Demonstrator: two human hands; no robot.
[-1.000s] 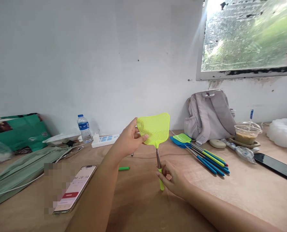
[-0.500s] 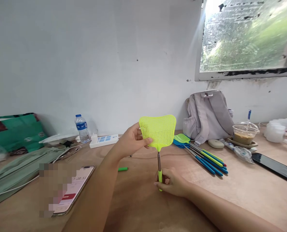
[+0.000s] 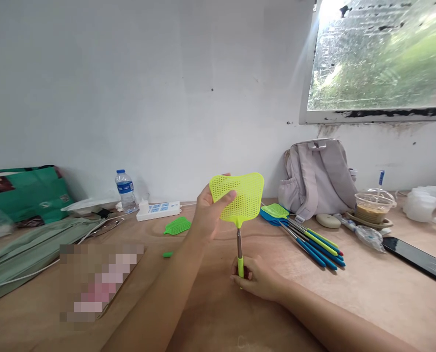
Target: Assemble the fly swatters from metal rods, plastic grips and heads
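Observation:
A yellow-green telescopic fly swatter (image 3: 245,198) stands upright before me, its perforated head on top and its metal shaft mostly retracted. My left hand (image 3: 207,212) grips the left side of the head, thumb in front and fingers behind the mesh. Lower down, my right hand (image 3: 256,276) is closed round the yellow-green handle. Behind my left forearm lies a green swatter head (image 3: 177,225), with a short green piece (image 3: 168,254) nearer me; my arm hides whatever lies between them. Several blue and yellow-green fly swatters (image 3: 309,242) lie in a pile to the right.
Along the wall are a water bottle (image 3: 126,191), a white power strip (image 3: 159,211) and a grey backpack (image 3: 315,181). A plastic drink cup (image 3: 374,208) and a black phone (image 3: 419,259) are at right. Left are a green bag (image 3: 30,195) and a partly blurred-out phone (image 3: 120,266).
My left hand has shifted right, and its thumb now lies further across the mesh. The green swatter head has come into sight behind my forearm. A hand at the right edge has left view.

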